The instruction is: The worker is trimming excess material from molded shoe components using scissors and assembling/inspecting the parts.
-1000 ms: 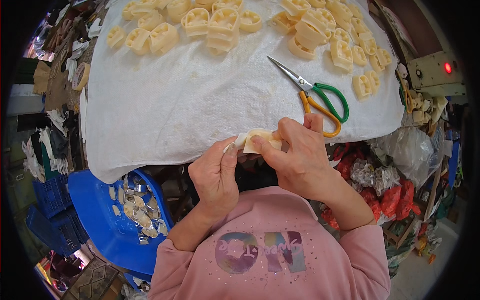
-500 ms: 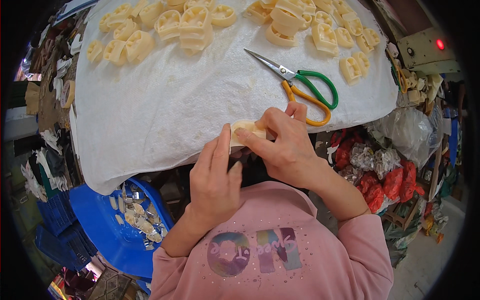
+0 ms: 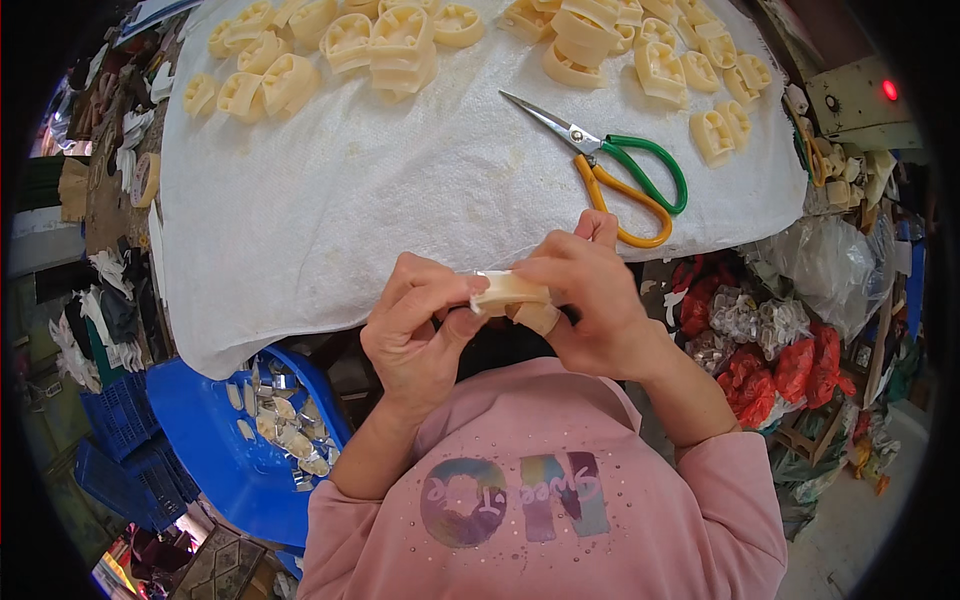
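Pale cream, smooth-looking moulded piece (image 3: 508,291), held up between both hands in front of the chest, at the near edge of the white sheet (image 3: 330,220). Left hand (image 3: 418,325): thumb and forefinger pinch its left end. Right hand (image 3: 590,305): fingers on its right end, thumb partly hidden, so I cannot tell its exact hold.

Step in hand, my judgement: working the piece's edge with the fingertips. Next move would call for one steady hold while the other hand works; the scissors (image 3: 580,138) lie within reach beyond the right hand. Similar cream pieces (image 3: 403,48) stand at the sheet's far side.

Writing: the pink shirt (image 3: 520,400) carries large multicoloured lettering with smaller script across it, upside down from my view. I can make out no label or maker's mark on piece or scissors.
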Motion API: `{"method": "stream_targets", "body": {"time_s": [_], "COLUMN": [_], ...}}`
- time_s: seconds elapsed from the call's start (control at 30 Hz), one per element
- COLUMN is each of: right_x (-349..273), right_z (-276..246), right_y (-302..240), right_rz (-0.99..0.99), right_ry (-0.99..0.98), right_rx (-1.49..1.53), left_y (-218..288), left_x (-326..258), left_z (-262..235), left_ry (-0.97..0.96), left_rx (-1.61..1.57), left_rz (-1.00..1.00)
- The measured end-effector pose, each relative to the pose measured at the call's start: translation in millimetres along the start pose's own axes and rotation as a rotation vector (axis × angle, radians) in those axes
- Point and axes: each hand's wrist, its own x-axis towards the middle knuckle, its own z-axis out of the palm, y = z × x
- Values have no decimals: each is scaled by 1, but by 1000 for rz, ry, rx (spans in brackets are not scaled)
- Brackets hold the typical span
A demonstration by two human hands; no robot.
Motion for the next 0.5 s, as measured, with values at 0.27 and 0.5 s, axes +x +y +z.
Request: {"method": "stream_targets", "body": {"time_s": [0.27, 0.5], "right_x": [-4, -4], "right_z": [3, 5], "right_y": [9, 4], "right_rz": [-44, 17], "right_ry": [55, -26], "right_rx": [165, 237], "left_y": [-4, -3], "left_x": [6, 11], "left_z": [2, 4], "left_ry": [-67, -69], "left_rx": [190, 213], "left_rz": [91, 127]}}
